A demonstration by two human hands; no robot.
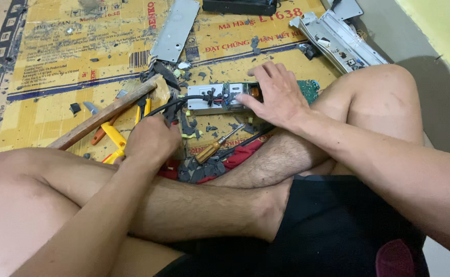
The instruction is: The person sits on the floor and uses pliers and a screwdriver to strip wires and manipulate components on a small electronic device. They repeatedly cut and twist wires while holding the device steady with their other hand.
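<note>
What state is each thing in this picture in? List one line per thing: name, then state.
Left hand: closed around the black cable.
Black cable: attached to the opened unit.
Right hand: pressed flat on the opened unit.
Opened unit: cover off, wiring exposed.
Screwdriver: lying loose.
Hammer: lying unused.
Metal plate: detached, lying flat.

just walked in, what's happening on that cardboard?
A person sits cross-legged on flattened cardboard. The right hand presses down on an opened grey electrical unit with exposed wiring. The left hand has its grip closed on the black cable running from it. A screwdriver, yellow-handled pliers and a wooden handle lie among plastic debris.
</note>
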